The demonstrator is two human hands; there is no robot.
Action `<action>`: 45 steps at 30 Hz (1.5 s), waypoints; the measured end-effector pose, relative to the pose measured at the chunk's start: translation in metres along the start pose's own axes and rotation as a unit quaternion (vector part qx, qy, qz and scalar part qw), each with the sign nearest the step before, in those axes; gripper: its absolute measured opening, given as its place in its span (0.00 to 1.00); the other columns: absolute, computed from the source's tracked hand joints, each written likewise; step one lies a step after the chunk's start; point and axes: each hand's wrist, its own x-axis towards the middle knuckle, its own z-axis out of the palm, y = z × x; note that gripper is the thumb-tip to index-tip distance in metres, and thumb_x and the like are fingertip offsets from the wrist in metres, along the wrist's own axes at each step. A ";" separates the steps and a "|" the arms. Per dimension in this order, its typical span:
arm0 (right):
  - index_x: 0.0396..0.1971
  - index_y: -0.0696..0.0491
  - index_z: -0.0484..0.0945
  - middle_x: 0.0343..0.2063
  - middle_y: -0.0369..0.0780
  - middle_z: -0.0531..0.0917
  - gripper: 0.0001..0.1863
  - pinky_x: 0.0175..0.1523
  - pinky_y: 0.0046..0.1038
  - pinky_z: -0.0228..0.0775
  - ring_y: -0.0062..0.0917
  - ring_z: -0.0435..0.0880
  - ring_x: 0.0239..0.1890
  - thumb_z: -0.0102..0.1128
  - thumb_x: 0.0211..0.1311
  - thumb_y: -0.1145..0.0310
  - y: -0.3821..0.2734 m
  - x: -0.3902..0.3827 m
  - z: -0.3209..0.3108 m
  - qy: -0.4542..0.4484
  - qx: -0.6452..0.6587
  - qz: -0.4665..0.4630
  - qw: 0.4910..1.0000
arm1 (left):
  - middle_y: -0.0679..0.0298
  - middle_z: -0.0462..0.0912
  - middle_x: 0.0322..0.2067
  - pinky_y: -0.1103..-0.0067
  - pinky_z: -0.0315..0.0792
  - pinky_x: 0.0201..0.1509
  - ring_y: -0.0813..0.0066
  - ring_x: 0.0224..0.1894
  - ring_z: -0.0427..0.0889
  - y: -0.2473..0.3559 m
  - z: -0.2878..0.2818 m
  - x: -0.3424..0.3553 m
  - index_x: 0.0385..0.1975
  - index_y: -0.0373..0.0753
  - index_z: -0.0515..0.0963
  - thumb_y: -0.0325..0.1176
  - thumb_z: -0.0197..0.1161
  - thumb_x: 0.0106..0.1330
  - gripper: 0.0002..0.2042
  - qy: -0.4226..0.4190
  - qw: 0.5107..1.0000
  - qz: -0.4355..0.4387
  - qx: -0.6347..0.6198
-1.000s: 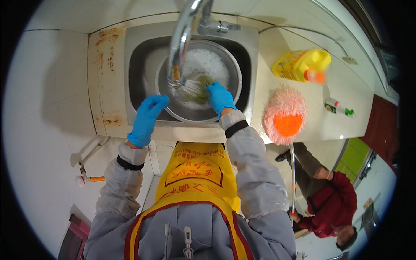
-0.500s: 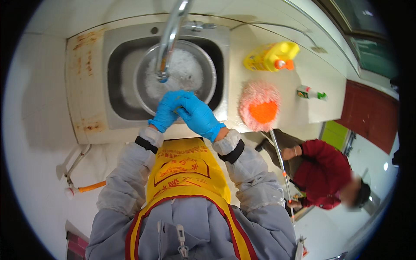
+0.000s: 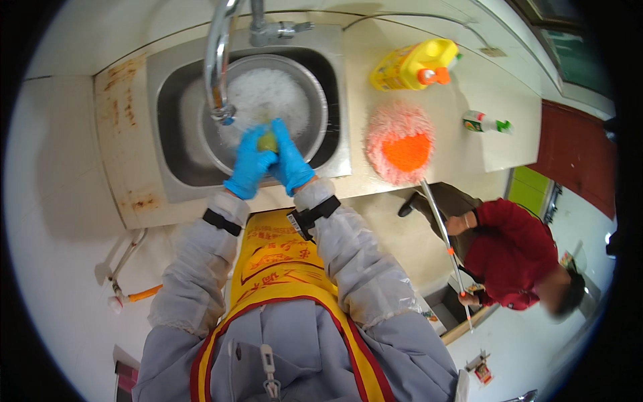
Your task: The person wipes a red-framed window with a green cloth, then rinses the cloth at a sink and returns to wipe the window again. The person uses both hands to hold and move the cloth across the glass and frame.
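Note:
Both my hands are in blue rubber gloves at the near rim of a round metal basin [image 3: 319,137]. My left hand [image 3: 249,164] and my right hand [image 3: 289,157] press together around a small olive-green wad [image 3: 267,141]; whether it is a sponge or a cloth I cannot tell. Part of the wad shows between the gloves, the rest hidden by fingers. White suds [image 3: 271,94] float on the water in the basin, which stands in a steel sink [image 3: 181,157]. A chrome faucet [image 3: 218,74] arches over the basin, left of my hands.
On the counter [image 3: 462,151] to the right stand a yellow jug [image 3: 402,67] and a small white-green bottle [image 3: 483,122]. A pink fluffy mop head [image 3: 382,144] rests there; its pole [image 3: 442,231] is held by a person in red [image 3: 512,244]. Rust marks the left counter.
My hands have turned more upright and forward over the basin. The olive-green wad, mostly covered before, now shows between them. The view has shifted slightly, and the person with the mop has moved a little.

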 end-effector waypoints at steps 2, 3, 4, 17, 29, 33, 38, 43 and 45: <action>0.69 0.45 0.55 0.62 0.43 0.69 0.31 0.63 0.36 0.68 0.34 0.72 0.60 0.53 0.69 0.58 0.002 0.000 -0.001 0.007 0.028 -0.047 0.998 | 0.65 0.73 0.48 0.75 0.72 0.54 0.71 0.48 0.75 0.003 0.010 -0.018 0.56 0.39 0.69 0.27 0.62 0.51 0.27 -0.040 0.992 0.076 0.090; 0.67 0.48 0.59 0.62 0.44 0.69 0.28 0.65 0.36 0.67 0.36 0.71 0.62 0.54 0.69 0.65 0.001 -0.003 -0.001 -0.015 0.054 -0.063 0.996 | 0.65 0.73 0.48 0.74 0.72 0.54 0.70 0.49 0.75 0.005 0.010 -0.022 0.55 0.39 0.70 0.28 0.62 0.52 0.26 -0.038 0.981 0.108 0.158; 0.63 0.49 0.65 0.57 0.41 0.73 0.26 0.59 0.34 0.70 0.31 0.74 0.56 0.56 0.68 0.60 0.003 -0.005 0.002 -0.023 -0.004 -0.110 0.994 | 0.63 0.73 0.49 0.73 0.72 0.55 0.68 0.51 0.74 0.006 0.006 -0.021 0.53 0.39 0.71 0.27 0.62 0.52 0.24 -0.019 0.983 0.120 0.137; 0.65 0.46 0.63 0.53 0.40 0.75 0.29 0.54 0.29 0.74 0.27 0.76 0.54 0.59 0.66 0.61 0.000 0.007 0.000 0.028 0.022 -0.078 0.996 | 0.56 0.77 0.42 0.74 0.74 0.44 0.67 0.42 0.78 -0.003 -0.001 0.006 0.48 0.37 0.73 0.22 0.63 0.52 0.20 -0.010 0.909 0.282 0.308; 0.65 0.49 0.64 0.62 0.40 0.69 0.32 0.65 0.28 0.63 0.29 0.70 0.61 0.64 0.62 0.68 -0.012 0.033 -0.015 -0.107 -0.561 -0.273 0.774 | 0.60 0.79 0.49 0.70 0.75 0.53 0.65 0.50 0.79 0.036 -0.040 0.035 0.53 0.36 0.74 0.27 0.58 0.65 0.16 -0.093 0.962 0.122 0.225; 0.64 0.52 0.65 0.59 0.39 0.73 0.29 0.64 0.26 0.64 0.24 0.72 0.58 0.62 0.64 0.65 -0.019 0.036 -0.012 -0.185 -0.382 -0.149 0.893 | 0.64 0.75 0.54 0.73 0.69 0.62 0.71 0.55 0.75 0.059 -0.034 0.009 0.56 0.39 0.70 0.30 0.59 0.67 0.18 -0.125 0.985 -0.028 -0.118; 0.59 0.53 0.69 0.55 0.40 0.76 0.23 0.62 0.27 0.65 0.27 0.74 0.57 0.58 0.64 0.72 -0.027 0.007 0.001 -0.082 -0.421 -0.200 0.881 | 0.62 0.72 0.57 0.73 0.67 0.66 0.70 0.59 0.72 0.051 -0.054 0.014 0.61 0.40 0.66 0.34 0.57 0.70 0.21 -0.110 0.952 -0.093 -0.270; 0.47 0.52 0.74 0.42 0.43 0.77 0.18 0.50 0.31 0.75 0.36 0.79 0.45 0.60 0.54 0.76 -0.053 -0.021 0.031 -0.140 -0.687 -0.445 0.557 | 0.57 0.63 0.65 0.68 0.63 0.70 0.63 0.65 0.66 0.035 -0.055 0.014 0.68 0.41 0.56 0.44 0.47 0.75 0.26 -0.141 0.958 -0.163 -0.189; 0.40 0.52 0.75 0.36 0.43 0.77 0.15 0.41 0.32 0.78 0.37 0.80 0.38 0.61 0.49 0.75 -0.068 -0.026 0.043 -0.166 -0.776 -0.481 0.373 | 0.54 0.61 0.67 0.62 0.64 0.69 0.58 0.67 0.63 0.034 -0.049 0.011 0.69 0.41 0.53 0.48 0.44 0.75 0.28 -0.180 0.958 -0.190 -0.115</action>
